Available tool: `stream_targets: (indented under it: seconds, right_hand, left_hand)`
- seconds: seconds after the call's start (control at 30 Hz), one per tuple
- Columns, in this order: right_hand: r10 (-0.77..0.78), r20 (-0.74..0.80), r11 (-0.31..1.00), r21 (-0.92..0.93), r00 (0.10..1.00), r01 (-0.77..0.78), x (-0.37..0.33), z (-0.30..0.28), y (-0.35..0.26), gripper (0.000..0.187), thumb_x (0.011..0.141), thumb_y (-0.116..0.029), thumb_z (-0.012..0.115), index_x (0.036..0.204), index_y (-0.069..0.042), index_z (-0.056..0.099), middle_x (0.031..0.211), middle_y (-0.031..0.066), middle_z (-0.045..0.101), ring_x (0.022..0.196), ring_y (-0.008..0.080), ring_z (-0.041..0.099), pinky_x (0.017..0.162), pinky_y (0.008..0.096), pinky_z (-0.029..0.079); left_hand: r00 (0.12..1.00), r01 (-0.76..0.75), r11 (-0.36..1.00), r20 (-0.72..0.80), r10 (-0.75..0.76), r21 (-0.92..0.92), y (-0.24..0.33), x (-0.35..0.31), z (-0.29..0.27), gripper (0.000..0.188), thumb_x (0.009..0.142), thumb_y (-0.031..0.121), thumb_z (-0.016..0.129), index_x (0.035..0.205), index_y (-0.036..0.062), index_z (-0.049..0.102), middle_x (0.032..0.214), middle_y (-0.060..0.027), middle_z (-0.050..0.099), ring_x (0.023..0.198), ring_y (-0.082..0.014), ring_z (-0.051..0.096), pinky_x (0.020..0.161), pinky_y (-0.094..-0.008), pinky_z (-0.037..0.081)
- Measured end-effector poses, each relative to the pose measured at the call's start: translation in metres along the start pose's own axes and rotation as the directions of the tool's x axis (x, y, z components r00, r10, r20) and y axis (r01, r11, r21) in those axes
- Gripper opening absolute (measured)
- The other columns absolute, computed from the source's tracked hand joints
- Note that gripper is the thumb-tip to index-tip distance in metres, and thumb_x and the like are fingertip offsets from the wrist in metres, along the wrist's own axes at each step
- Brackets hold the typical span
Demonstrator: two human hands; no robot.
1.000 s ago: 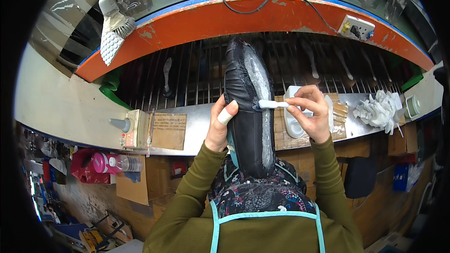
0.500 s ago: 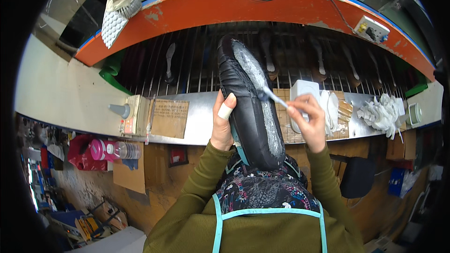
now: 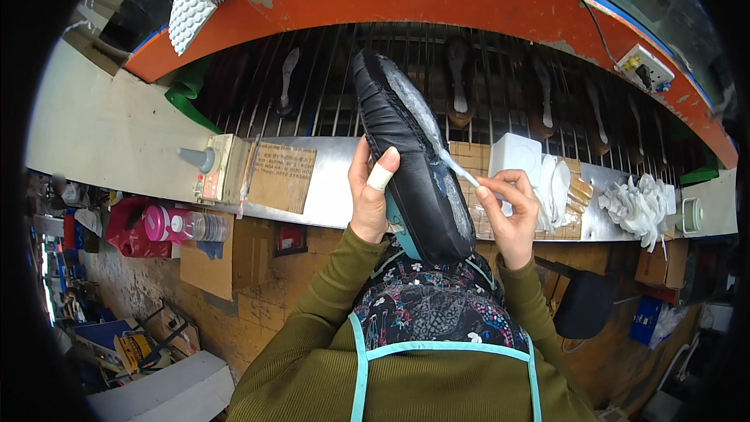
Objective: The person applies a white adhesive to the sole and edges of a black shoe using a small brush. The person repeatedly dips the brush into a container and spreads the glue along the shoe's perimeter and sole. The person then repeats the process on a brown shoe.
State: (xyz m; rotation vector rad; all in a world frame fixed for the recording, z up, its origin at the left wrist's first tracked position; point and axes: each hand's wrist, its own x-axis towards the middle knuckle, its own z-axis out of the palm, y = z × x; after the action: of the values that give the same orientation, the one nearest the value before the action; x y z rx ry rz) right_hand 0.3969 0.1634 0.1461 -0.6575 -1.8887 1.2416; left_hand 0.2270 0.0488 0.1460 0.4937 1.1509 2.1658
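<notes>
A black leather shoe upper (image 3: pixel 408 195), pulled over a last, stands tilted before me with its bottom facing right. A whitish-grey strip (image 3: pixel 414 109) runs down that bottom. My left hand (image 3: pixel 370 197) grips the shoe by its left side, with a white wrap (image 3: pixel 380 178) round the thumb. A teal piece (image 3: pixel 400 227) shows beneath the shoe. Pinched between thumb and fingers of my right hand (image 3: pixel 511 217) is a small brush with a pale handle (image 3: pixel 462 172). Its head touches the strip near the middle; the bristles are partly hidden.
Behind the shoe, several shoes (image 3: pixel 459 78) lie on a rack of metal bars under an orange beam (image 3: pixel 375 1). Along the bench are a cardboard piece (image 3: pixel 281 178), a white container (image 3: pixel 516 158), white gloves (image 3: pixel 556 191) and crumpled white material (image 3: pixel 642 207).
The shoe's upper end has tipped slightly left. My right hand has shifted a little, with the brush still against the strip. The whole view has shifted slightly.
</notes>
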Motion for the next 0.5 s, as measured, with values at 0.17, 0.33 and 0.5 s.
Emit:
stream_targets:
  seconds: [0.17, 0.33, 0.5]
  right_hand:
    - [-0.131, -0.056, 0.973, -0.199, 0.99, 0.117, 0.02, 0.002, -0.001, 0.016, 0.079, -0.009, 0.076, 0.095, -0.006, 0.075, 0.088, 0.0018, 0.057, 0.064, 0.0092, 0.049, 0.066, 0.0259, 0.038]
    - [-0.289, -0.088, 0.922, -0.293, 0.953, 0.253, 0.036, -0.002, 0.002, 0.016, 0.077, -0.011, 0.077, 0.093, -0.008, 0.076, 0.088, 0.001, 0.059, 0.066, 0.0101, 0.05, 0.07, 0.0261, 0.035]
    - [-0.213, -0.012, 0.966, -0.15, 0.977, 0.208, 0.038, -0.005, 0.008, 0.015, 0.077, -0.007, 0.077, 0.092, -0.006, 0.076, 0.088, 0.0026, 0.058, 0.067, 0.0109, 0.052, 0.064, 0.0254, 0.04]
  left_hand:
    - [1.0, -0.011, 0.998, 0.008, 0.01, 0.066, 0.001, 0.008, 0.001, 0.051, 0.087, 0.025, 0.067, 0.127, -0.0014, 0.049, 0.109, -0.0085, 0.061, 0.096, -0.0135, 0.06, 0.086, -0.0271, 0.049]
    - [0.999, -0.011, 0.997, 0.036, 0.008, 0.076, 0.004, 0.014, 0.005, 0.051, 0.087, 0.023, 0.067, 0.127, -0.002, 0.048, 0.109, -0.0085, 0.062, 0.096, -0.0135, 0.06, 0.086, -0.0268, 0.049]
    - [0.999, -0.02, 0.998, 0.04, 0.017, 0.06, 0.009, 0.02, 0.008, 0.05, 0.087, 0.022, 0.066, 0.127, -0.0013, 0.049, 0.108, -0.0087, 0.062, 0.095, -0.0135, 0.061, 0.085, -0.0269, 0.049]
